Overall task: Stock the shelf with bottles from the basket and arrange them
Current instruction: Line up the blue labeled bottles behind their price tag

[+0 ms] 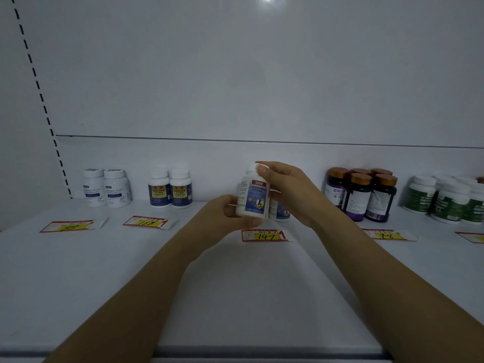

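- Across the wide white metal shelf [235, 284], bottles stood in groups along the back wall, each group behind a price tag. No basket was in view.
- Both forearms reached in from the near edge and met at the middle, with the left hand [222, 210] low and the right hand [285, 189] high.
- Between them the white plastic bottle with a blue label [252, 200] was upright, its long axis vertical, and seemingly held clear of the shelf.
- Just behind it to the right stood a matching blue-labelled bottle [280, 212], half hidden. The gap on that bottle's left, straight beyond the held one, looked like the spot to fill.
- The right fingers [262, 170] pinched the cap from above, while the left fingers [245, 221] curled round the base.
- The red-and-yellow tag marked 147 [264, 235] lay just in front.
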`<action>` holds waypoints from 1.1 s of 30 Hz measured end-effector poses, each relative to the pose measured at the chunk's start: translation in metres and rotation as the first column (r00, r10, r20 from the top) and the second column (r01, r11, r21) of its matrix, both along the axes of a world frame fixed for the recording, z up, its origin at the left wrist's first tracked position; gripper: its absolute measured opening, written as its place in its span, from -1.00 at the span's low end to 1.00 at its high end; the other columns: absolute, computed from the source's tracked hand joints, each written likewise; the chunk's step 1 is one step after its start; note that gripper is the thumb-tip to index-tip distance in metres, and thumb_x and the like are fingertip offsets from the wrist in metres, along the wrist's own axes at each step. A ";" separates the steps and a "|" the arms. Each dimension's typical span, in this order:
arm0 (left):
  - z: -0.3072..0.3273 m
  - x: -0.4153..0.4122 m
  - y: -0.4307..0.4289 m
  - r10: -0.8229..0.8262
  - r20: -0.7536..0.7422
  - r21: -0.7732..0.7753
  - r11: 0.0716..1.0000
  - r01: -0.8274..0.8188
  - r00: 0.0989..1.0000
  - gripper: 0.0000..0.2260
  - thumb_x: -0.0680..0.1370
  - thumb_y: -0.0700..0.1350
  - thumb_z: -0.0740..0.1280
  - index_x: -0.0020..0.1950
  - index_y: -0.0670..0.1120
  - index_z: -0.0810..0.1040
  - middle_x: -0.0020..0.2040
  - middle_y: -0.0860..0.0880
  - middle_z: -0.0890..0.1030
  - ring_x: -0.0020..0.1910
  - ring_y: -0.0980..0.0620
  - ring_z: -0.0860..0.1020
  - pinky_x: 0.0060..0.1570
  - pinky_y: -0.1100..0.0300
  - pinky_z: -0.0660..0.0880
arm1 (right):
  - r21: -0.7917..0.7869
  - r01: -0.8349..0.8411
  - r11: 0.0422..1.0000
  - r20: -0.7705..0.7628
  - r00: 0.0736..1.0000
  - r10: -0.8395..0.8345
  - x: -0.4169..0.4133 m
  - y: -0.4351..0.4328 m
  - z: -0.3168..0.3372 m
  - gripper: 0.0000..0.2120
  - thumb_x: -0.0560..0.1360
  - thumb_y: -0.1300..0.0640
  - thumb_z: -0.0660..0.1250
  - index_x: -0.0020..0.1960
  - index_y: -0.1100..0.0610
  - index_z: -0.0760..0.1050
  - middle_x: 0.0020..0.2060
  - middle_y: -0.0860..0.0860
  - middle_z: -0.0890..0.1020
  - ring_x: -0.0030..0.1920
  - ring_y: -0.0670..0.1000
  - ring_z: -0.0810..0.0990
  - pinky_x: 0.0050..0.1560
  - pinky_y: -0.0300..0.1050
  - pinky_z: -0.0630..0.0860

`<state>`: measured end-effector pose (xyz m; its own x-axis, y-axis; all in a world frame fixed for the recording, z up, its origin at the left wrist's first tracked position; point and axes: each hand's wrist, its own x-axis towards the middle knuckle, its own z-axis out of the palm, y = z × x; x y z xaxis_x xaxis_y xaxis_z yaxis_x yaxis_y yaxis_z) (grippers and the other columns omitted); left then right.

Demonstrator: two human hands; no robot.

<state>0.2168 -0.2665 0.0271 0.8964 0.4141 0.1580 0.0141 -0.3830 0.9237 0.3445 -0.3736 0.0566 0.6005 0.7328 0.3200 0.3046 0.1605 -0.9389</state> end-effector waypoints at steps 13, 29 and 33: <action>-0.008 0.001 0.012 0.107 0.130 0.170 0.977 -0.128 0.986 -0.54 0.40 -0.19 0.49 0.22 0.04 0.43 0.14 0.12 0.55 0.12 0.14 0.52 0.13 0.25 0.44 | -0.007 -0.124 0.992 0.094 0.988 0.124 -0.006 -0.010 0.014 -0.73 0.46 0.23 0.39 0.10 -0.02 0.54 -0.01 -0.10 0.66 0.02 -0.07 0.65 0.13 -0.05 0.57; 0.002 -0.003 0.010 0.125 0.240 0.140 0.977 -0.162 0.963 -0.54 0.33 -0.14 0.54 0.16 0.08 0.48 0.06 0.21 0.57 0.04 0.26 0.52 -0.03 0.42 0.39 | -0.013 -0.141 0.990 0.293 0.946 0.139 -0.019 -0.014 0.021 -0.60 0.49 0.22 0.38 0.26 -0.06 0.41 0.16 -0.07 0.61 0.17 -0.06 0.59 0.20 -0.05 0.54; 0.008 -0.006 0.000 -0.075 0.035 -0.186 0.979 0.081 0.997 -0.64 0.30 0.08 0.42 0.05 0.00 0.57 -0.07 0.05 0.69 -0.03 0.09 0.62 -0.06 0.23 0.44 | -0.145 -0.037 0.989 0.040 0.998 0.043 -0.008 -0.017 0.019 -0.65 0.52 -0.05 0.31 0.18 0.17 0.53 -0.03 0.10 0.69 -0.02 0.11 0.68 0.02 -0.04 0.61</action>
